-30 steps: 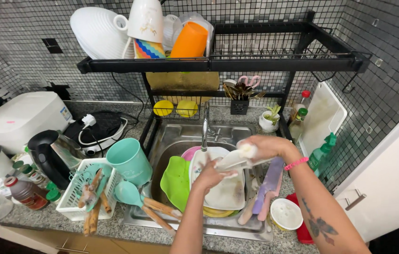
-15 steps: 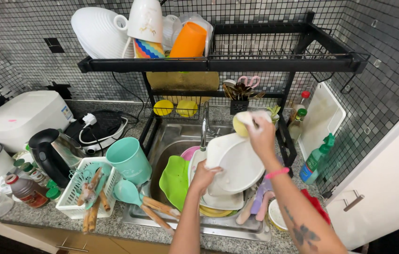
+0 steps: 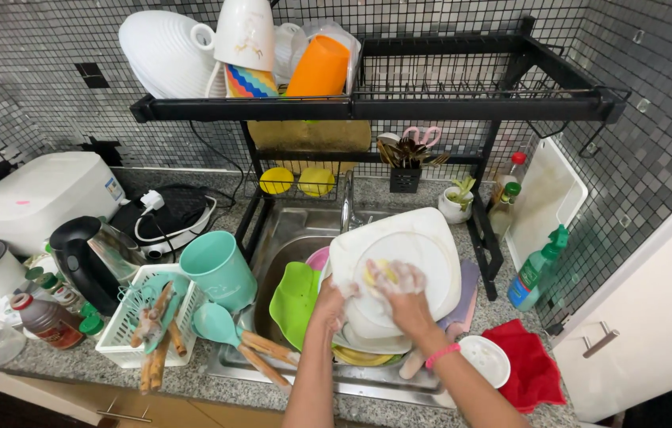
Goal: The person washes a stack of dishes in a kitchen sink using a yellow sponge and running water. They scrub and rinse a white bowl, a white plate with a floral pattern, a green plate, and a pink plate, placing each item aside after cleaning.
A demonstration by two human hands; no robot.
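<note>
2 hands work over the steel sink (image 3: 288, 230), below a black dish rack (image 3: 447, 107) with white, orange and striped dishes stacked on it. A large white square plate (image 3: 431, 246) stands tilted above the sink, over more dishes piled there. The left hand (image 3: 328, 305) clamps the plate's lower left edge. The soapy right hand (image 3: 403, 293) presses a yellow sponge (image 3: 379, 273) flat against the plate's face, fingers closed on it. A teal jug (image 3: 217, 269) stands just left of the sink; a red cloth (image 3: 526, 364) lies at right.
</note>
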